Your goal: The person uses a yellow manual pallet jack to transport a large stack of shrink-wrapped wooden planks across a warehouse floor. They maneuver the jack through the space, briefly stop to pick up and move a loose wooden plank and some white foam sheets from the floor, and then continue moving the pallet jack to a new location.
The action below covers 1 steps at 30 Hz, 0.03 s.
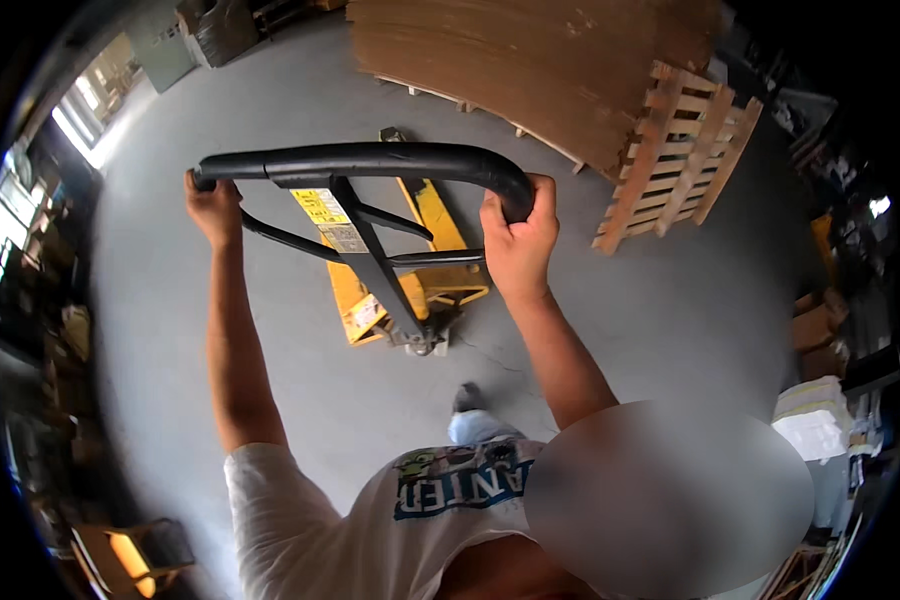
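Both arms stretch forward to the black looped handle (380, 158) of a yellow pallet jack. My left hand (213, 210) is closed around the loop's left corner, and my right hand (522, 238) wraps its right bend. From the loop a dark shaft (378, 265) with yellow and pale labels slopes down to the wheel base (425, 340). Beyond it, the yellow forks (440, 215) point away across the floor, partly hidden behind the handle. No load shows on the visible part of the forks.
Large brown sheets (530, 70) lie stacked on wooden supports at the far side. A slatted wooden pallet (675, 155) stands tilted beside them. White bundled material (815, 425) sits at the right; cluttered goods line both sides of the grey floor (660, 310).
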### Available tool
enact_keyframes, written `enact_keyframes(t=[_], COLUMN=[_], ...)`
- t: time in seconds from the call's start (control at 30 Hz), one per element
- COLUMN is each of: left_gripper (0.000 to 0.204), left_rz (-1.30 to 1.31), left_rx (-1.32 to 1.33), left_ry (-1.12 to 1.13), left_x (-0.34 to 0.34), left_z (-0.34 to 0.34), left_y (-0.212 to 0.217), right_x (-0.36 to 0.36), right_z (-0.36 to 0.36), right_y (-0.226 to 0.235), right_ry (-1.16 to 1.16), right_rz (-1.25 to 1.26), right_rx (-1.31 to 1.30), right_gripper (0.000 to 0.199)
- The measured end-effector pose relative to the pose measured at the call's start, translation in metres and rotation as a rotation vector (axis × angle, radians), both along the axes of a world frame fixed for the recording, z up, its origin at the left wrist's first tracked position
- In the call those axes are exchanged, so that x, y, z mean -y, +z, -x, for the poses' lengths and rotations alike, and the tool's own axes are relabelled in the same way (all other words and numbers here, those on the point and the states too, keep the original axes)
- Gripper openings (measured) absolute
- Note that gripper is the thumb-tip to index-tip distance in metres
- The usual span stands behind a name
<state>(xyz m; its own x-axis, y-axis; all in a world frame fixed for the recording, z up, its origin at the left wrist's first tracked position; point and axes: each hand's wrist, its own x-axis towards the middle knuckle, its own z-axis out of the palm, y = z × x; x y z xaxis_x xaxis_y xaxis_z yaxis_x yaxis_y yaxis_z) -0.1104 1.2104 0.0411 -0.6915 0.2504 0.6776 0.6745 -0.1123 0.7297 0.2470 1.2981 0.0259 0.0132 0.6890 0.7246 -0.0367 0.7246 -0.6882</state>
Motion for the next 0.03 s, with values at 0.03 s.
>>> enact_keyframes(t=[0.03], left_gripper=[0.013], left_rz=[0.004], left_rx=[-0.005], left_ry=[0.023], left_x=[-0.0062], left_z=[0.0173], left_y=[-0.0010], right_x=[-0.0139], right_z=[0.0161], right_y=[-0.0017], right_ry=[0.024], right_rz=[0.041], right_rx=[0.002], right_gripper=[0.018])
